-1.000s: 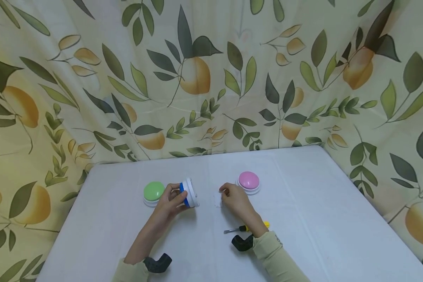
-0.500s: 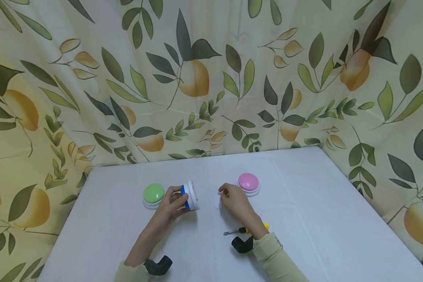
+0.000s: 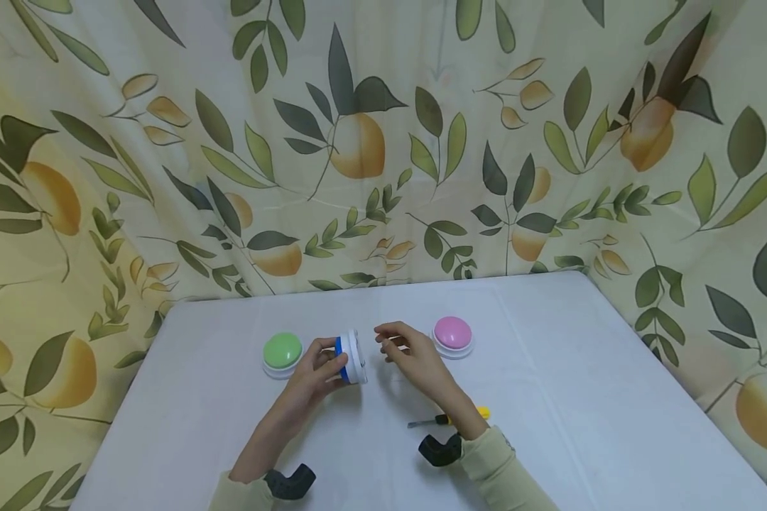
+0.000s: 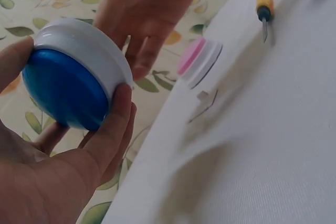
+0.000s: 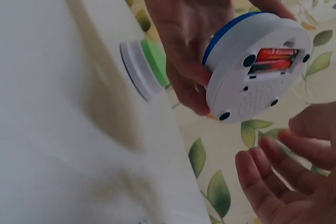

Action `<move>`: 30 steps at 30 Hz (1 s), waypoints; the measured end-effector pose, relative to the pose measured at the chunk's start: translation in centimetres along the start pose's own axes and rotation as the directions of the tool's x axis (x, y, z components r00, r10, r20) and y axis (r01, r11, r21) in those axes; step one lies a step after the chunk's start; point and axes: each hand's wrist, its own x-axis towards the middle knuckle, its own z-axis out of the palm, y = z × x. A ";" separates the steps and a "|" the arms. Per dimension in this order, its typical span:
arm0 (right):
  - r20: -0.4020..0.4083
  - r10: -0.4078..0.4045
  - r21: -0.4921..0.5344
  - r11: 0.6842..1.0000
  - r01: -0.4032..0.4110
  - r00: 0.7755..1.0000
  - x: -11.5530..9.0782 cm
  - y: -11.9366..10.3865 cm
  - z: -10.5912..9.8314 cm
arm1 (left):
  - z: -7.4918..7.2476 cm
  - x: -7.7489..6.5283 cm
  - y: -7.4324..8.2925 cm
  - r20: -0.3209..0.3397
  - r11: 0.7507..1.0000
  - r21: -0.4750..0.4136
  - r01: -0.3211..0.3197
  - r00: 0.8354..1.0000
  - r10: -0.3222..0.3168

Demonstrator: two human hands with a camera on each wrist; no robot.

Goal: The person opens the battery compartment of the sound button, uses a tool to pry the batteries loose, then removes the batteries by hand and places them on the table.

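Note:
My left hand holds a round push button with a blue dome and white base, tilted on its side. Its blue dome faces the palm in the left wrist view. On its underside, the right wrist view reveals an uncovered battery compartment with two red batteries. Close to that underside is my right hand, apart from it. Its fingers are loosely bent, with nothing visible between them. A small pale piece with a thin dark line beside it lies on the table.
A green button stands left on the white table, and a pink button stands right. A screwdriver with a yellow and black handle lies beneath my right forearm. Patterned curtain hangs behind the table.
My right hand has lifted from beside a small pale piece on the table and moved left towards the blue button. Its fingers have loosened. My left hand keeps its hold.

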 end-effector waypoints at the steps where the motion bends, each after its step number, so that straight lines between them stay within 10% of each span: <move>1: 0.013 -0.016 0.022 1.000 0.016 1.000 -0.1 -0.1 0.1 | 0.1 0.0 0.0 -0.002 1.000 0.003 0.003 1.000 -0.003; 11: 0.143 -0.171 0.071 0.984 0.163 0.975 -1.3 -1.9 0.3 | 0.7 -0.5 0.3 0.034 0.999 0.029 -0.015 0.999 0.014; 30: 0.096 -0.248 0.131 0.963 0.235 0.964 -1.5 -3.0 -0.1 | 1.3 -1.4 1.8 0.107 0.997 0.037 -0.070 0.992 0.065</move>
